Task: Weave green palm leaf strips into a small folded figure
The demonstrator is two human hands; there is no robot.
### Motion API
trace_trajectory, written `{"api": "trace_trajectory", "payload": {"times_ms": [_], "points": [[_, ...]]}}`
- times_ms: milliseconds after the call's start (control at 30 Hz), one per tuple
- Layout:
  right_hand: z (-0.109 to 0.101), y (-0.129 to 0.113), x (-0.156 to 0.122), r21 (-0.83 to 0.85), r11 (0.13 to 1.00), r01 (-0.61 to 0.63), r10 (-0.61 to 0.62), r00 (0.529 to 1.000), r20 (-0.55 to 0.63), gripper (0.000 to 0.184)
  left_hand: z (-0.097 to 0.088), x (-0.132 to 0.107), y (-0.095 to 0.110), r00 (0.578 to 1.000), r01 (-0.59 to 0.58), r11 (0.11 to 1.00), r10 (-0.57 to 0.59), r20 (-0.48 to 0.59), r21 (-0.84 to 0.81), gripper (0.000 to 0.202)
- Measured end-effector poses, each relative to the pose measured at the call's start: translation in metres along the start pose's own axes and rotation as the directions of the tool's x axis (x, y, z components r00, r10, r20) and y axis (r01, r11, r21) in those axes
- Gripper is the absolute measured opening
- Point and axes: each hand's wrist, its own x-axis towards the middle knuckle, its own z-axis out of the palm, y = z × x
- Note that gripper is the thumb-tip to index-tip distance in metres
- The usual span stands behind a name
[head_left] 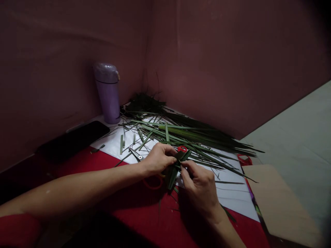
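Both my hands meet over a red cloth (144, 213), working a folded green leaf strip piece (176, 168). My left hand (157, 159) is closed around its upper part, fingers curled. My right hand (199, 187) pinches the strip from below right with thumb and forefinger. A pile of long green leaf strips (186, 132) lies just beyond on white paper (232, 196). A small red object (182, 148) sits right behind my fingers. Scissors with a metal pivot (138, 156) lie under my left hand, a red handle loop (153, 182) showing below my wrist.
A lilac tumbler (108, 92) stands in the corner against the reddish wall. A black phone (73, 139) lies at the left. A brown cardboard piece (279, 203) rests at the right, beside a red loop (244, 159). Short leaf offcuts scatter over the paper.
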Motion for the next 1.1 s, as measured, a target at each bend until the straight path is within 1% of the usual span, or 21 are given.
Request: {"api": "trace_trajectory", "payload": {"times_ms": [100, 167, 300, 333, 400, 467, 500, 600, 633, 667, 700, 767, 800, 833, 867, 933, 967, 1000, 1033, 1100], "points": [[0.003, -0.005, 0.000, 0.016, 0.999, -0.047, 0.046, 0.999, 0.014, 0.018, 0.004, -0.003, -0.001, 0.996, -0.073, 0.995, 0.076, -0.040, 0.069, 0.019], [0.005, -0.009, 0.000, 0.042, 0.995, -0.089, 0.089, 0.996, 0.005, 0.017, 0.007, -0.006, -0.002, 0.992, -0.112, 0.990, 0.116, -0.055, 0.080, 0.021], [0.009, -0.014, 0.000, 0.133, 0.977, -0.166, 0.171, 0.985, -0.031, 0.016, 0.009, -0.009, -0.005, 0.984, -0.154, 0.983, 0.162, -0.074, 0.102, 0.023], [0.011, -0.015, 0.000, 0.182, 0.963, -0.197, 0.205, 0.979, -0.021, 0.016, 0.009, -0.009, -0.006, 0.982, -0.161, 0.980, 0.171, -0.076, 0.114, 0.023], [0.014, -0.014, 0.000, 0.309, 0.909, -0.278, 0.284, 0.958, 0.027, 0.018, 0.009, -0.009, -0.006, 0.979, -0.174, 0.976, 0.186, -0.085, 0.134, 0.022], [0.017, -0.014, -0.001, 0.383, 0.866, -0.322, 0.324, 0.944, 0.063, 0.019, 0.008, -0.008, -0.006, 0.976, -0.180, 0.973, 0.194, -0.095, 0.142, 0.022], [0.017, -0.014, -0.002, 0.372, 0.876, -0.308, 0.313, 0.948, 0.050, 0.019, 0.008, -0.008, -0.006, 0.976, -0.182, 0.973, 0.196, -0.096, 0.142, 0.022], [0.018, -0.015, -0.001, 0.240, 0.949, -0.207, 0.223, 0.974, -0.042, 0.017, 0.007, -0.008, -0.004, 0.977, -0.181, 0.973, 0.194, -0.087, 0.141, 0.023], [0.017, -0.015, 0.000, 0.240, 0.949, -0.203, 0.222, 0.974, -0.053, 0.017, 0.007, -0.008, -0.003, 0.977, -0.181, 0.973, 0.195, -0.091, 0.141, 0.024], [0.017, -0.015, 0.001, 0.291, 0.928, -0.233, 0.254, 0.966, -0.038, 0.016, 0.007, -0.008, -0.003, 0.975, -0.184, 0.972, 0.199, -0.095, 0.143, 0.024], [0.016, -0.015, 0.002, 0.378, 0.879, -0.290, 0.311, 0.950, 0.006, 0.016, 0.007, -0.008, -0.003, 0.974, -0.189, 0.971, 0.205, -0.099, 0.147, 0.024], [0.016, -0.013, 0.004, 0.544, 0.729, -0.415, 0.409, 0.902, 0.140, 0.017, 0.007, -0.007, -0.003, 0.971, -0.197, 0.968, 0.214, -0.103, 0.155, 0.023], [0.016, -0.012, 0.004, 0.581, 0.680, -0.447, 0.424, 0.887, 0.185, 0.017, 0.007, -0.007, -0.004, 0.971, -0.198, 0.968, 0.215, -0.100, 0.157, 0.023], [0.017, -0.012, 0.004, 0.584, 0.679, -0.445, 0.418, 0.888, 0.190, 0.017, 0.007, -0.006, -0.004, 0.972, -0.197, 0.968, 0.213, -0.096, 0.156, 0.022], [0.018, -0.012, 0.004, 0.554, 0.727, -0.405, 0.396, 0.907, 0.144, 0.016, 0.007, -0.006, -0.004, 0.974, -0.192, 0.969, 0.208, -0.093, 0.155, 0.022], [0.019, -0.014, 0.002, 0.437, 0.849, -0.298, 0.327, 0.945, 0.009, 0.015, 0.007, -0.006, -0.004, 0.976, -0.181, 0.972, 0.196, -0.094, 0.150, 0.022], [0.019, -0.014, 0.002, 0.400, 0.875, -0.274, 0.311, 0.950, -0.030, 0.015, 0.007, -0.006, -0.004, 0.977, -0.175, 0.974, 0.190, -0.093, 0.147, 0.022], [0.020, -0.015, 0.003, 0.411, 0.864, -0.289, 0.328, 0.944, -0.026, 0.015, 0.006, -0.006, -0.004, 0.979, -0.170, 0.975, 0.184, -0.092, 0.144, 0.022], [0.020, -0.015, 0.004, 0.461, 0.821, -0.335, 0.370, 0.929, 0.017, 0.015, 0.006, -0.006, -0.003, 0.980, -0.167, 0.976, 0.180, -0.090, 0.141, 0.023], [0.020, -0.013, 0.007, 0.584, 0.671, -0.457, 0.443, 0.879, 0.177, 0.015, 0.005, -0.006, -0.003, 0.982, -0.161, 0.977, 0.173, -0.082, 0.138, 0.024]]}}
